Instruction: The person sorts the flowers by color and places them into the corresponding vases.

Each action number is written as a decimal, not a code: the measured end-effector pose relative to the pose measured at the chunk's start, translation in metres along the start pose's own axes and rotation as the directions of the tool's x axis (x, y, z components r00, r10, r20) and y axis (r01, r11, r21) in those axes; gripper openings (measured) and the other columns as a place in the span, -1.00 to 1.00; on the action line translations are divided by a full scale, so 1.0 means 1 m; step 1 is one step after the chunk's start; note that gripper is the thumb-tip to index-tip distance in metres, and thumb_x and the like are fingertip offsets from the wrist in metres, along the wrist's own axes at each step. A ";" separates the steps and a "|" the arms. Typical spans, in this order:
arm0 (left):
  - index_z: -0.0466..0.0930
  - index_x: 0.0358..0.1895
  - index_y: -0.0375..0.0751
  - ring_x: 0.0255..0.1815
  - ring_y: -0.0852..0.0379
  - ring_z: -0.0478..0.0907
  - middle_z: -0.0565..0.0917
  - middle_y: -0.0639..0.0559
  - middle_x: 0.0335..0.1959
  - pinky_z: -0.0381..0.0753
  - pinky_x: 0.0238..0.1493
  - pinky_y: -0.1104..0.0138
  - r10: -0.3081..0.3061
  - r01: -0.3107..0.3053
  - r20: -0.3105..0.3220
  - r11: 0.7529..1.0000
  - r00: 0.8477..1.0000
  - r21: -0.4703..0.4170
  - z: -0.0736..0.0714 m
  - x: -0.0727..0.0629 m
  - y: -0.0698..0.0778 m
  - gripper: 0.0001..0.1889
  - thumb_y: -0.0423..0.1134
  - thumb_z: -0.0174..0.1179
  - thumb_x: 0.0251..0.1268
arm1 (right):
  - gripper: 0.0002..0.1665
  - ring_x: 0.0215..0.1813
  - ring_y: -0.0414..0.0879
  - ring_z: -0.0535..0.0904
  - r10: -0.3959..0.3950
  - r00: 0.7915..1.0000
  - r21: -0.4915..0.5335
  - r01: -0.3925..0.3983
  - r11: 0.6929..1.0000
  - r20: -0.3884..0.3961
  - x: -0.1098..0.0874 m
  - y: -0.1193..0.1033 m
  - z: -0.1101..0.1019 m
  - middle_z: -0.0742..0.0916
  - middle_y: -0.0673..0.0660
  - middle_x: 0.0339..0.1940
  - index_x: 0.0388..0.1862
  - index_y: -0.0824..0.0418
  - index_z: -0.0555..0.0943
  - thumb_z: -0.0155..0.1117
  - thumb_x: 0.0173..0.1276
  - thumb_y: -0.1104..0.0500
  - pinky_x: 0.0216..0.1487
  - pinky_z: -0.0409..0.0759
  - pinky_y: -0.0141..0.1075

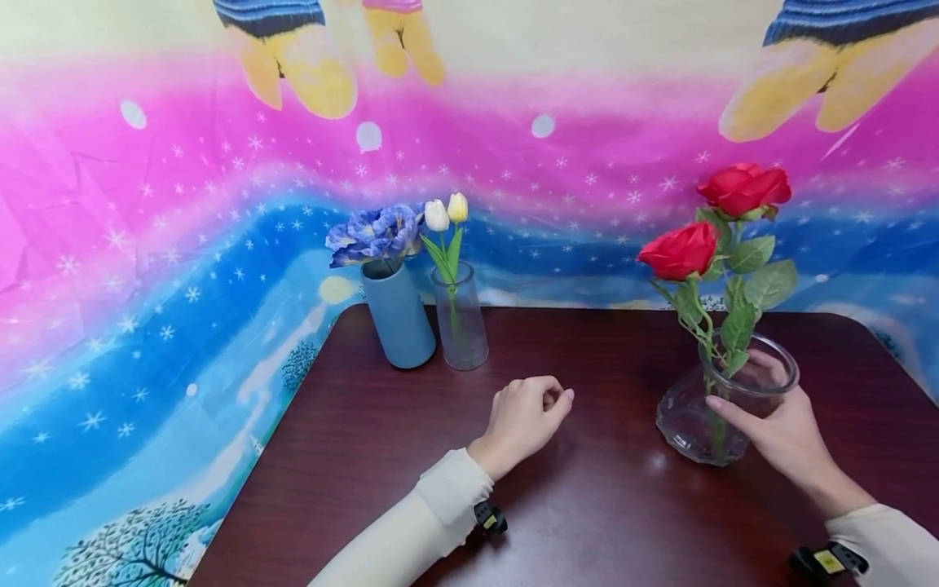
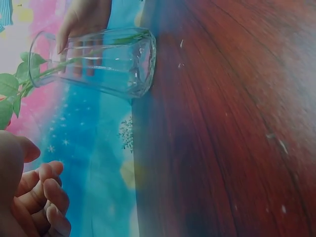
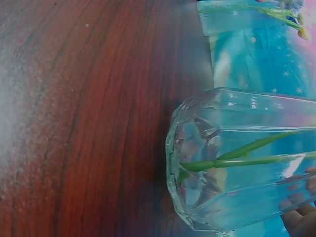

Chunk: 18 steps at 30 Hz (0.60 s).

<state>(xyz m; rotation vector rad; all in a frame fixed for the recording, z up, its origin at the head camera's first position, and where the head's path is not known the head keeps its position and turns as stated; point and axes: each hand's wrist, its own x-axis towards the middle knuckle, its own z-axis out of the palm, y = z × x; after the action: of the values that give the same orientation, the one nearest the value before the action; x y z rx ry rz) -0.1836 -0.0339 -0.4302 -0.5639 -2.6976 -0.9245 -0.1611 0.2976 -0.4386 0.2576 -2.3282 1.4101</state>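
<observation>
My right hand (image 1: 795, 436) grips a clear glass vase (image 1: 682, 416) near its rim, the thumb on the near side and the fingers round the far side. Two red roses (image 1: 678, 249) with green leaves stand in it, their stems (image 3: 237, 162) reaching down near the faceted base in the right wrist view. Whether the base touches the table, I cannot tell. Left of the vase, my left hand (image 1: 519, 420) hovers over or rests by the tabletop, fingers loosely curled and holding nothing. The left wrist view shows those bent fingers (image 2: 57, 195) apart from the vase.
At the table's back left stand a blue vase (image 1: 399, 318) of blue-purple flowers (image 1: 377, 232) and a narrow glass vase (image 1: 465, 338) with white and yellow tulips (image 1: 436, 215). A printed cloth backdrop (image 1: 513, 163) hangs behind the dark wooden table (image 1: 352, 456).
</observation>
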 end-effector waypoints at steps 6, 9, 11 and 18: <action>0.67 -0.39 0.13 -0.65 0.43 0.33 0.44 0.35 -0.72 0.30 -0.54 0.48 -0.022 0.022 -0.003 1.000 1.000 -0.014 -0.006 -0.006 -0.007 -0.78 0.01 0.16 0.45 | -0.14 -0.09 -0.62 0.62 0.019 0.998 -0.026 -0.021 0.999 -0.067 0.001 -0.004 0.000 0.68 -0.45 -0.06 0.35 0.06 0.45 0.51 0.07 0.48 -0.14 0.51 -0.72; 0.66 -0.40 0.12 -0.66 0.43 0.32 0.43 0.33 -0.73 0.30 -0.55 0.48 -0.030 0.030 -0.005 0.999 1.000 -0.021 -0.009 -0.008 -0.010 -0.77 0.01 0.16 0.45 | -0.16 -0.13 -0.63 0.61 0.031 0.995 -0.039 -0.035 0.999 -0.093 0.001 -0.007 0.001 0.67 -0.48 -0.11 0.30 0.05 0.49 0.54 0.04 0.47 -0.17 0.50 -0.72; 0.66 -0.40 0.12 -0.66 0.43 0.32 0.42 0.32 -0.73 0.31 -0.55 0.48 -0.032 0.032 -0.009 0.999 0.999 -0.021 -0.010 -0.009 -0.012 -0.77 0.01 0.16 0.46 | -0.17 -0.14 -0.64 0.61 0.038 0.992 -0.048 -0.044 0.998 -0.119 0.002 -0.010 0.001 0.67 -0.49 -0.15 0.27 0.02 0.50 0.55 0.03 0.46 -0.20 0.49 -0.73; 0.69 -0.35 0.09 -0.65 0.43 0.34 0.45 0.31 -0.71 0.35 -0.51 0.48 -0.040 0.040 -0.035 0.999 0.999 -0.004 -0.018 -0.008 -0.021 -0.78 0.00 0.17 0.45 | -0.21 -0.08 -0.63 0.60 0.037 0.983 -0.047 -0.046 0.998 -0.178 0.015 -0.026 0.001 0.67 -0.48 -0.12 0.24 0.02 0.53 0.57 0.03 0.42 -0.17 0.48 -0.75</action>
<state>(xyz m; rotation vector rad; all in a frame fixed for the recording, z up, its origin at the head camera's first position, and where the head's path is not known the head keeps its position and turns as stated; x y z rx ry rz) -0.1839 -0.0632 -0.4303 -0.4916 -2.6858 -0.9404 -0.1654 0.2850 -0.4118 0.0662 -2.2314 1.3334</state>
